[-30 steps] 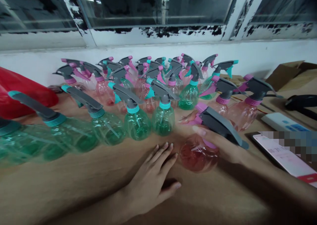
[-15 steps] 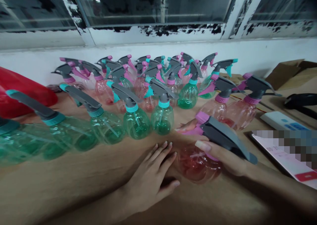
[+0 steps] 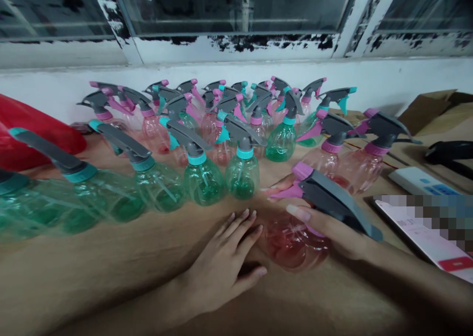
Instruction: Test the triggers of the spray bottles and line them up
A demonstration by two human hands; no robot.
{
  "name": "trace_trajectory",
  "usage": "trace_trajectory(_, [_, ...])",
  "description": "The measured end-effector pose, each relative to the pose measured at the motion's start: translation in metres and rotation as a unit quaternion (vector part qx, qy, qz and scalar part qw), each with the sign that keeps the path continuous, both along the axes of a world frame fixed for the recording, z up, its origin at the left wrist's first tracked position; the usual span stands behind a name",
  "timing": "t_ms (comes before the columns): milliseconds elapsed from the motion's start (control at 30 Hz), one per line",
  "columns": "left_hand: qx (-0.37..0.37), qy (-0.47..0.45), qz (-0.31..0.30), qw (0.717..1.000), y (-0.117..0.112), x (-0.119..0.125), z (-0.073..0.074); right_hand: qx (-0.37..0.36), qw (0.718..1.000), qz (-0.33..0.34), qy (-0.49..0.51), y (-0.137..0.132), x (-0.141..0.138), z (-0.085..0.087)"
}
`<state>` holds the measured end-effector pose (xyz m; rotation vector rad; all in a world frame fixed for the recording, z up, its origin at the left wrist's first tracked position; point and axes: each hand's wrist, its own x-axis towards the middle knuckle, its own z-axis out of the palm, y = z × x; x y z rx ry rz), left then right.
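My right hand (image 3: 332, 225) is wrapped round the neck of a pink spray bottle (image 3: 291, 247) with a grey and pink trigger head. The bottle stands on the wooden table, and one finger reaches out beside the pink trigger. My left hand (image 3: 227, 262) lies flat on the table just left of the bottle, fingers stretched out, holding nothing. Beyond the left fingertips stands a green spray bottle (image 3: 242, 176) with a teal collar. Another green spray bottle (image 3: 204, 181) is beside it, in a row running left.
Several pink and green spray bottles crowd along the wall. A red bag (image 3: 33, 134) lies at the left. On the right are a phone (image 3: 410, 232), a white device with blue buttons (image 3: 421, 181), a black object (image 3: 449, 153) and an open cardboard box (image 3: 432, 112).
My right thumb has shifted slightly left and up at the bottle's neck. My left hand stays flat in nearly the same place.
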<state>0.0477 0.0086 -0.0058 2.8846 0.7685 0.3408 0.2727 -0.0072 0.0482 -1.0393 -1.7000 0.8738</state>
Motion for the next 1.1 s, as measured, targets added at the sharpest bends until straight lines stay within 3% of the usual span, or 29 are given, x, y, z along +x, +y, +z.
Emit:
trace_trajectory(300, [0.011, -0.002, -0.003, 1.000, 0.000, -0.001, 0.000, -0.083, 0.994, 0.029, 0.064, -0.003, 0.008, -0.012])
trace_trajectory(700, [0.036, 0.018, -0.005, 0.999, -0.001, 0.000, 0.001, -0.071, 0.994, 0.027, 0.073, -0.003, 0.003, -0.003])
trace_trajectory(967, [0.056, 0.012, -0.006, 0.998, 0.000, -0.001, -0.002, -0.075, 0.993, 0.038, 0.082, -0.002, 0.011, -0.016])
trace_trajectory(1100, [0.059, 0.011, -0.006, 0.998, 0.000, -0.001, -0.003, -0.070, 0.994, 0.032, 0.072, -0.001, 0.011, -0.015])
